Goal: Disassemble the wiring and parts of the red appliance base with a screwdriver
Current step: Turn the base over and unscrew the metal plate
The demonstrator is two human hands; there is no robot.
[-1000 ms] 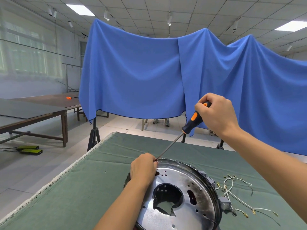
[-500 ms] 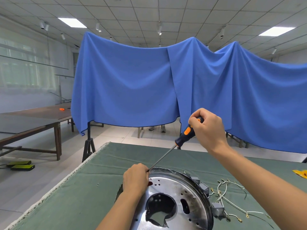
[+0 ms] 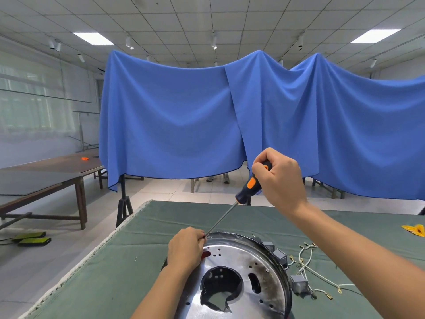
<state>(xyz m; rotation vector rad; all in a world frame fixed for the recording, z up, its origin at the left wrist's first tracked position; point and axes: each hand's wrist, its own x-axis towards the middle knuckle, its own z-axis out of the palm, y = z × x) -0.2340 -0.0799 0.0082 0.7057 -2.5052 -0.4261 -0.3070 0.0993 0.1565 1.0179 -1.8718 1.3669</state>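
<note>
Right hand (image 3: 279, 180) wrapped round the handle of the screwdriver (image 3: 249, 186), shaft slanting down and left to the far rim of the base (image 3: 241, 277). Left hand (image 3: 185, 248) rests on that rim, fingers curled beside the tip — whether they pinch anything, cannot tell; a bit of red shows under them. The base lies with its metal plate up at the near edge of the green-covered table (image 3: 115, 272), partly cut off by the frame. Step in hand, as I judge it: working a screw or clip at the rim. Next move calls for the tip seated squarely and the base held from turning — the steadying fingers sit very close to the tip, a slip risk. Loose white wires (image 3: 308, 261) lie right of the base, grey blocks (image 3: 299, 283) along its right rim; a yellow scrap (image 3: 414, 230) at the right edge. Blue cloth (image 3: 207, 123) hangs behind.
</note>
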